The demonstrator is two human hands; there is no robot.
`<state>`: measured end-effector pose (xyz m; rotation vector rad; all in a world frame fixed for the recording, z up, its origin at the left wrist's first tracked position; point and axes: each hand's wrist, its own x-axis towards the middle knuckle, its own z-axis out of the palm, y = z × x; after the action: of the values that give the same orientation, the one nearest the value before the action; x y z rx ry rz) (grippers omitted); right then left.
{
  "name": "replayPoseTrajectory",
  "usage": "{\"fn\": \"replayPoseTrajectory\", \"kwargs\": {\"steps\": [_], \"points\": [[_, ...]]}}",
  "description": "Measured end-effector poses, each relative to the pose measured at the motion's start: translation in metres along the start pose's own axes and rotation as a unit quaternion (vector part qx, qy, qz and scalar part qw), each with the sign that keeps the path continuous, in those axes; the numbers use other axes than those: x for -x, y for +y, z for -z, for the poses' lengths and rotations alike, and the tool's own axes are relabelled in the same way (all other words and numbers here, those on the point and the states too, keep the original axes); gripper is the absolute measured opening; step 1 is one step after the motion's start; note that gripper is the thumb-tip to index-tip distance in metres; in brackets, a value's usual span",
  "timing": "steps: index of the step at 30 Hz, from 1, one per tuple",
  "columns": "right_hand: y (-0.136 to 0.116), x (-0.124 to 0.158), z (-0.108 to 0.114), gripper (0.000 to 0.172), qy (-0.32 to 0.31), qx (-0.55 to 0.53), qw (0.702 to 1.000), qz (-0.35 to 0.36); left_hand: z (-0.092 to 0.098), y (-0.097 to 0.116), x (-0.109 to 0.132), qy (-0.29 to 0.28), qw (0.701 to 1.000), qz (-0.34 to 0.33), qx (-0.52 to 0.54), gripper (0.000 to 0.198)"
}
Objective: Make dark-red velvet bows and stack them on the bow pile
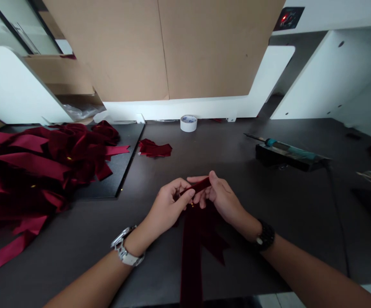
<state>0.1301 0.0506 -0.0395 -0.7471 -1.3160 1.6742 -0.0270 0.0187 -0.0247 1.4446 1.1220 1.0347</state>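
Burgundy velvet ribbon (198, 185) pinched between the left hand (168, 205) and right hand (220, 199)

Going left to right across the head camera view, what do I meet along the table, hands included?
Heap of red ribbon → left hand → dark red velvet ribbon → right hand → soldering iron

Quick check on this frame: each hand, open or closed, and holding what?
Left hand: closed, pinching a dark red velvet ribbon.
Right hand: closed, pinching the same ribbon.
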Motion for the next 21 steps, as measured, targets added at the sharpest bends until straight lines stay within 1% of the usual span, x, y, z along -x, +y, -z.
{"fn": "replayPoseTrajectory", "kwargs": {"steps": [1,3,7,10,12,13,15,17,19,20,21], "points": [[0.001,0.000,0.000,0.059,0.002,-0.009,1.000,0.011,0.000,0.001,0.000,0.005,1.000,0.000,0.003,0.020],[0.001,0.000,-0.001,0.048,0.006,-0.010,0.999,0.032,0.001,0.002,0.000,0.019,1.000,0.000,0.005,0.020],[-0.001,0.002,-0.006,0.025,0.009,0.065,0.997,0.046,0.000,0.000,0.001,0.032,0.999,-0.014,-0.011,0.020],[-0.003,0.002,-0.005,0.024,0.035,0.116,0.992,0.047,0.001,-0.002,0.001,0.032,0.998,-0.019,-0.051,0.021],[-0.004,-0.001,0.001,0.024,0.059,0.135,0.988,0.052,0.006,-0.001,0.000,0.032,0.993,-0.028,-0.108,0.019],[-0.004,-0.003,0.006,0.026,0.072,0.138,0.986,0.055,0.010,-0.001,0.000,0.023,0.988,-0.038,-0.147,0.020],[-0.007,-0.006,0.017,0.031,0.089,0.133,0.986,0.049,0.020,0.001,0.000,-0.024,0.969,-0.052,-0.239,0.027],[-0.011,-0.009,0.028,0.032,0.067,0.118,0.990,0.021,0.028,0.002,0.000,-0.087,0.940,-0.044,-0.328,0.035],[-0.017,-0.009,0.034,0.029,0.008,0.113,0.994,-0.013,0.031,0.001,0.000,-0.125,0.915,-0.031,-0.382,0.029],[-0.020,-0.009,0.036,0.027,-0.031,0.119,0.992,-0.024,0.031,0.000,0.000,-0.132,0.912,-0.032,-0.387,0.023],[-0.022,-0.009,0.036,0.025,-0.072,0.134,0.988,-0.027,0.030,-0.001,0.000,-0.136,0.914,-0.038,-0.379,0.018]]}}
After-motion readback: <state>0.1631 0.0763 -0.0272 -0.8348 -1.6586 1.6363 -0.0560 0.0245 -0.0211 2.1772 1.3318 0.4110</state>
